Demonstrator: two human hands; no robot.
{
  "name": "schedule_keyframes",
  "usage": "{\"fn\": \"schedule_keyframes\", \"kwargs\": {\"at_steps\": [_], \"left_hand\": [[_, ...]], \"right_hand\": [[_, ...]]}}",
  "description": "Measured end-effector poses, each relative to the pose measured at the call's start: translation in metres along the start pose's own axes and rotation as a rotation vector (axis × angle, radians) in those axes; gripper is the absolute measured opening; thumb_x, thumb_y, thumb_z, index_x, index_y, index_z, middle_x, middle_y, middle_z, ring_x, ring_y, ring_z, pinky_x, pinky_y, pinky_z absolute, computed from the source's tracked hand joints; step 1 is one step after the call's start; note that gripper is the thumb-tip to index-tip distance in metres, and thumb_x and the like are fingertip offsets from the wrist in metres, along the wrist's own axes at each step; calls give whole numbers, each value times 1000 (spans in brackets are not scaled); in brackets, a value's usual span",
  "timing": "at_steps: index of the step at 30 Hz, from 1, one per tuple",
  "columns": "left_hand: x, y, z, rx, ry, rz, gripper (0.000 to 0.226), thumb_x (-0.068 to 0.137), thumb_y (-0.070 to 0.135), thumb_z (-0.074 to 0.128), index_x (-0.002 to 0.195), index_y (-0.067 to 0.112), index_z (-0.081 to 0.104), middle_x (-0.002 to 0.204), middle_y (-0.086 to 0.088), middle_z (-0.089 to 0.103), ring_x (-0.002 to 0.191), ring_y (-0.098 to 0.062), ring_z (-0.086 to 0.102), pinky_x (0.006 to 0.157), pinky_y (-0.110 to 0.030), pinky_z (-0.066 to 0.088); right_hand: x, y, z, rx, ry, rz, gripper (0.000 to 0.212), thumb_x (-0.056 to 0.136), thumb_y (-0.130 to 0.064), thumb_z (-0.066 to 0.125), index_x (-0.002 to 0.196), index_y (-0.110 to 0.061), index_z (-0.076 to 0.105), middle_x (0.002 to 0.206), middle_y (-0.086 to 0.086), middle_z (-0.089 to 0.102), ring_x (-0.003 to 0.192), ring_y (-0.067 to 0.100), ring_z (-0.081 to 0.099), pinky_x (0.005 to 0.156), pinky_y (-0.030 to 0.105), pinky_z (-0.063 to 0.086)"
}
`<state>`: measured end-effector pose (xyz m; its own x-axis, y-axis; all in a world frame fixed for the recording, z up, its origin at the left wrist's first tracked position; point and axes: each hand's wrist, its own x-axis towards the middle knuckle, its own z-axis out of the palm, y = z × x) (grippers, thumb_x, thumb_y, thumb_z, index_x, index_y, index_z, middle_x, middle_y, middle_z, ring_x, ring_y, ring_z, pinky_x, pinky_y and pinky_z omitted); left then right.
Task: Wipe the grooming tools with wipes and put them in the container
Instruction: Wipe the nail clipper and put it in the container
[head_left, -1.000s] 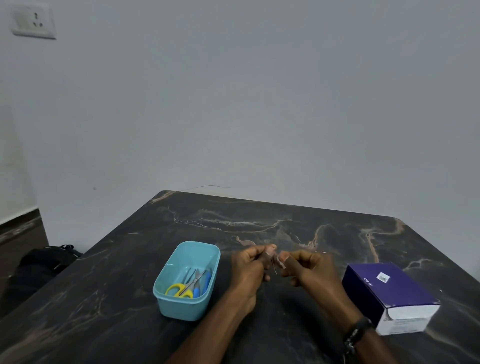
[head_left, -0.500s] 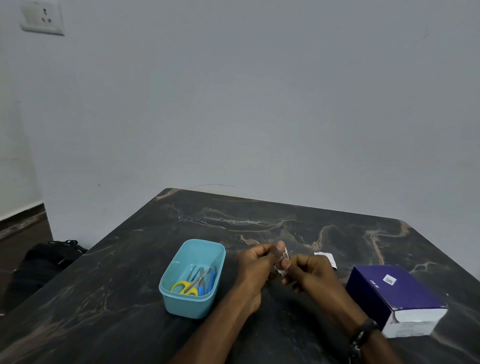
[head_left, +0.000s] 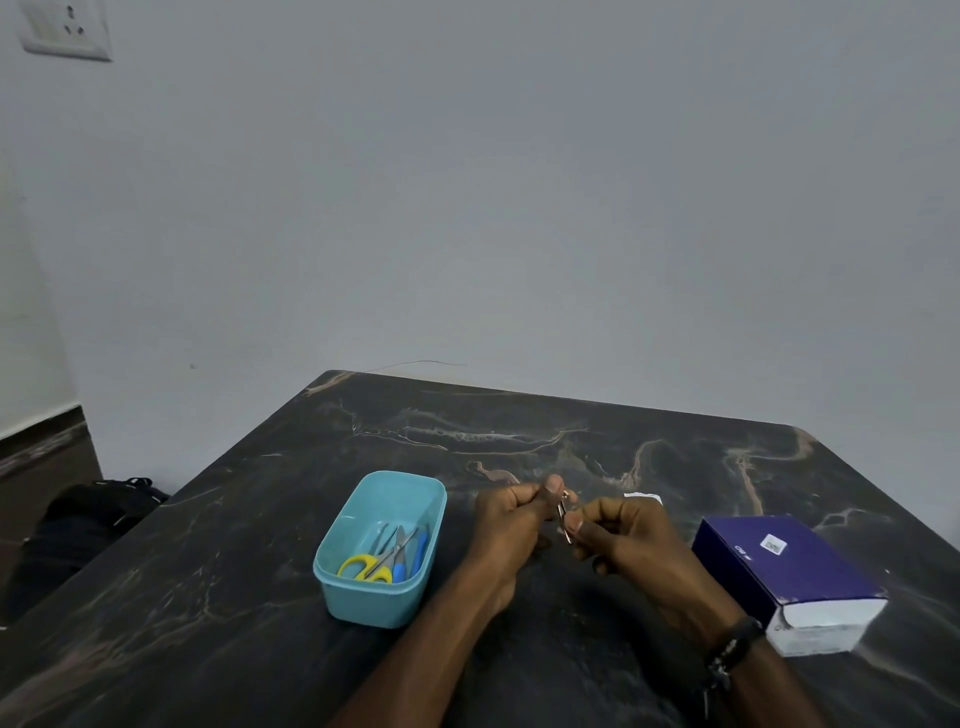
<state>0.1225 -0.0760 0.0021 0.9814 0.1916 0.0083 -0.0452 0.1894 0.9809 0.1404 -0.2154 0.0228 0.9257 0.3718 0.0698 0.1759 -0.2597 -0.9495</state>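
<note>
Several tools, yellow-handled scissors (head_left: 365, 566) among them, already lie in the blue container (head_left: 381, 547) toward the table's (head_left: 260, 519) left edge. Mid-table, the left hand (head_left: 511, 525) and right hand (head_left: 618, 540) pinch one small metal tool (head_left: 564, 519) between them; it seems unfinished.

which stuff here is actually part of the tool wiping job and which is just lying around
Part of the job:
- small metal tool pinched between left hand and right hand
- blue container with yellow scissors inside
- purple box
- white scrap behind the right hand

Just lying about:
- black bag on the floor
- wall socket
</note>
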Motion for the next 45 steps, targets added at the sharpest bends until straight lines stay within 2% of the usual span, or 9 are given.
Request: {"fn": "schedule_keyframes", "kwargs": {"at_steps": [4,7,12,27,31,35,39,42,45], "left_hand": [[-2,2,-1,106,6,48,31,93,30,58,84,4,73,79,-5,75,70,-18,68,56,-29,50],[-1,1,-3,135,-7,65,36,93,29,58,81,-3,69,74,-16,71,64,-22,66,51,-30,53],[-4,4,-6,93,-169,-13,37,95,30,55,90,-5,66,67,-13,69,55,-21,66,50,-30,55],[-9,3,-12,243,-458,-64,24,96,18,55,113,6,65,77,-6,66,60,-14,62,50,-23,51],[-8,0,-9,221,-412,8,23,96,16,54,114,8,66,76,-5,67,61,-16,63,51,-25,52],[-6,-1,-8,157,-320,52,19,95,11,54,109,12,68,76,-6,68,61,-17,65,51,-26,52],[-4,-3,-7,138,-244,99,19,94,10,57,110,15,66,79,-6,71,63,-18,67,52,-26,54],[-3,-5,-6,166,-185,143,24,92,10,60,116,13,64,82,-8,73,65,-20,69,53,-27,55],[-4,-5,-5,202,-154,215,22,92,11,60,109,23,66,85,-10,73,67,-21,70,54,-27,55]], "right_hand": [[2,3,-4,-70,-14,-8,17,90,-13,61,79,-5,71,70,15,67,64,18,58,50,19,43],[2,3,-6,-87,27,-27,19,91,-14,61,77,-6,71,70,18,67,60,18,56,48,17,41],[5,6,-12,-56,102,-15,18,91,-13,61,77,-6,69,79,30,66,61,21,54,48,22,40],[3,5,-12,76,143,-5,17,90,-12,61,80,-1,69,62,7,68,54,9,58,46,20,38],[3,4,-10,78,223,-74,19,90,-12,61,80,1,70,67,8,70,57,6,64,48,13,43],[5,6,-11,101,330,-76,8,89,-10,63,90,-7,71,78,6,75,74,14,72,58,25,49],[4,4,-11,201,362,-39,13,85,-2,66,98,-5,66,84,9,74,72,18,72,56,25,51],[2,1,-10,352,369,-14,21,84,-1,66,99,-15,64,82,8,74,73,21,71,63,30,54],[4,2,-11,400,323,49,18,86,-3,64,101,-13,67,84,8,76,78,22,72,65,30,56]]}}
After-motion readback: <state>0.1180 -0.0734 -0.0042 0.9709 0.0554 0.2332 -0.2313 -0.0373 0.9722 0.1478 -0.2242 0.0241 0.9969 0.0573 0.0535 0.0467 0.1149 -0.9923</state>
